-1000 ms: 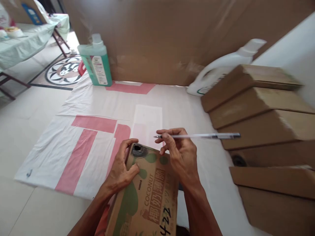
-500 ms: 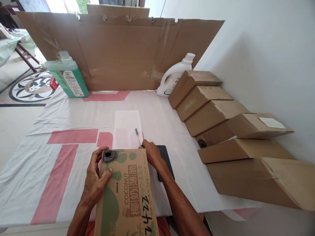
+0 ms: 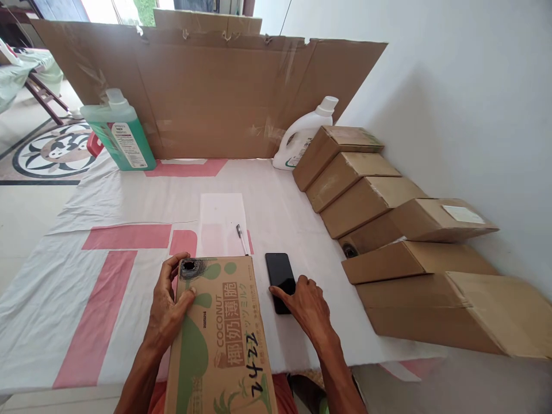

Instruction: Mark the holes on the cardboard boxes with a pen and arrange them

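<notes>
The left hand (image 3: 170, 299) pinches the upper-left corner of the brown printed cardboard box (image 3: 207, 345), while the right hand (image 3: 309, 305), thumb spread from fingers, overlaps the glossy black rectangular phone (image 3: 278, 267) on the white cloth-covered surface (image 3: 284, 210), where sound gripping likely needs both long edges.

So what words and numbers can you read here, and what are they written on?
"COCONUT": the held box.
"椰奶薄脆": same box.
"ッツミルク": same box, start unclear.
"2422": handwritten in black, same box.
Too small or blurred: the held box's tiny print, the writing on the green bottle and white bottle, and any on the white sticker.
Pink shapes on the white cloth: no word I can read.
</notes>
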Available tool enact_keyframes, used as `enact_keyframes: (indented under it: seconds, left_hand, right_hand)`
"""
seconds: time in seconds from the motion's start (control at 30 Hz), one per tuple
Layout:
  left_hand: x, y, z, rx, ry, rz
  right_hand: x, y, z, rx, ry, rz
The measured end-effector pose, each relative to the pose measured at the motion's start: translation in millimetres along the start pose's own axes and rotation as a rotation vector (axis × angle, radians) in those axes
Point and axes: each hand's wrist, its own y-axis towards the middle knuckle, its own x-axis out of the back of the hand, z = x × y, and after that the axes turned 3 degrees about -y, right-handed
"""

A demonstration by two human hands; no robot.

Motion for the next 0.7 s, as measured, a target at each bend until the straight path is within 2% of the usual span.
enact_keyframes:
  seconds: [0.2, 0.37, 0.47, 0.57, 0.6, 0.63, 0.7]
  left_hand:
    - [1.6, 2, 3, -0.013, 0.006, 0.006]
    - [2.8, -1, 6, -0.003, 0.010, 0.009]
    - [1.0, -2, 3, -0.011, 0.011, -0.002]
    - [-4.4, -3, -4, -0.041, 0.009, -0.003]
    - [-6.7, -4, -7, -0.052, 0.006, 0.005]
    - [-9.2, -5, -9, -0.064, 0.003, 0.017]
    - [-13.9, -7, -14, -0.091, -0.002, 0.050]
  right_hand:
    - [-15, 14, -14, -0.056, 0.299, 0.046]
    - [-12, 16, -17, 0.040, 0.717, 0.171]
    - [10, -2, -12, 0.039, 1.004, 0.239]
    - [44, -28, -3, 0.056, 1.404, 0.267]
    - [55, -37, 0, 0.090, 1.477, 0.286]
    - [64, -45, 5, 0.144, 1.514, 0.322]
    - [74, -61, 18, 0.289, 1.549, 0.514]
